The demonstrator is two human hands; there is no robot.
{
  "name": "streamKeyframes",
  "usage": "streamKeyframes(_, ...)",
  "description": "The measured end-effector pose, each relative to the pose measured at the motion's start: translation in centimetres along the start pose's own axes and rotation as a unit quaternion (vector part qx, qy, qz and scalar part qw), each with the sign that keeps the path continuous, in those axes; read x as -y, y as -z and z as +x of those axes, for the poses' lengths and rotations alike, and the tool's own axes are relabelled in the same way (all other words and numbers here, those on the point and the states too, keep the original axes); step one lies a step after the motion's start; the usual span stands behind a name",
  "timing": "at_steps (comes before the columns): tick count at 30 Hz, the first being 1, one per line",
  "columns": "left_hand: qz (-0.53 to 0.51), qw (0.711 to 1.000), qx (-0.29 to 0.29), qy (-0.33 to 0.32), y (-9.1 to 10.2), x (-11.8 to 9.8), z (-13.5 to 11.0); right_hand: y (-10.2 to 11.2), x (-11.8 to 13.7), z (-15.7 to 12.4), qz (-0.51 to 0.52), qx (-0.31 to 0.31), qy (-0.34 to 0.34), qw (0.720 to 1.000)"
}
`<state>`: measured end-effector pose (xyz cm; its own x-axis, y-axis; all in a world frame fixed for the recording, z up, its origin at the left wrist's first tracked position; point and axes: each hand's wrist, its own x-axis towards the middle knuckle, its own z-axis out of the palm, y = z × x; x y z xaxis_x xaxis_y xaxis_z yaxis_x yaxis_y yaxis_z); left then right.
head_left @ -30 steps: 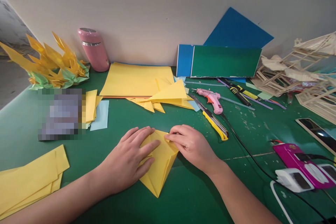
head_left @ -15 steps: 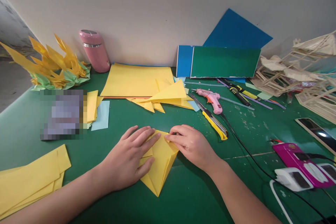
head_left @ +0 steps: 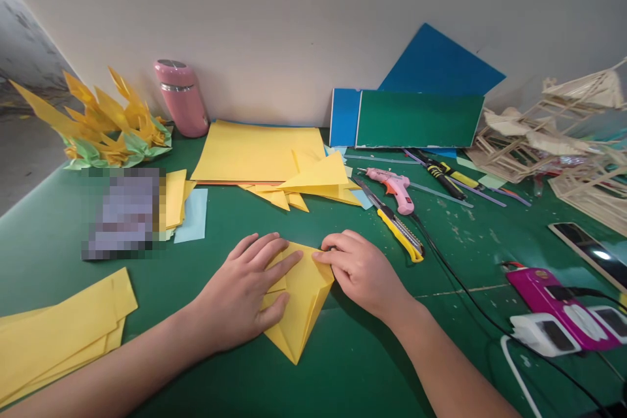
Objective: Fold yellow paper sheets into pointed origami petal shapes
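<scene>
A folded yellow paper [head_left: 300,304] lies on the green table [head_left: 343,366] in front of me, its point towards me. My left hand [head_left: 245,294] lies flat on its left half, fingers stretched out and pressing it down. My right hand [head_left: 360,271] rests at the paper's upper right corner, fingers curled and pressing the fold there with the fingertips.
Yellow sheets [head_left: 259,153] and folded triangles [head_left: 318,176] lie behind. A utility knife [head_left: 396,225], pink glue gun [head_left: 394,186], pink bottle [head_left: 181,98], paper flowers [head_left: 102,124], blue and green boards [head_left: 416,117], wooden models [head_left: 563,137], a power strip [head_left: 558,330] and more yellow paper [head_left: 59,333] surround.
Both hands stay on the yellow paper; my right fingertips have shifted slightly along the upper right fold. The view has tilted a little.
</scene>
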<state>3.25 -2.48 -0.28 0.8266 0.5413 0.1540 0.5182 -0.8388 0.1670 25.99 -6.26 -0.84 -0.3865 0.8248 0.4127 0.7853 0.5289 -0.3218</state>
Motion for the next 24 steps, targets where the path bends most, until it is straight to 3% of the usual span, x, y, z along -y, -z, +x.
streamKeyframes(5, 0.027, 0.999, -0.024, 0.003, -0.2, 0.1, -0.1, -0.2, 0.4, 0.1, -0.002, 0.009, -0.027, 1.0)
streamKeyframes(12, 0.057, 0.997, -0.043, -0.007, -0.6, 0.1, -0.2, -0.8, 1.2, 0.9, -0.094, 0.106, -0.043, 0.989)
streamKeyframes(24, 0.041, 0.998, -0.04, -0.005, -0.7, 0.1, -0.1, -0.8, 1.1, 1.0, -0.097, 0.113, -0.037, 0.988)
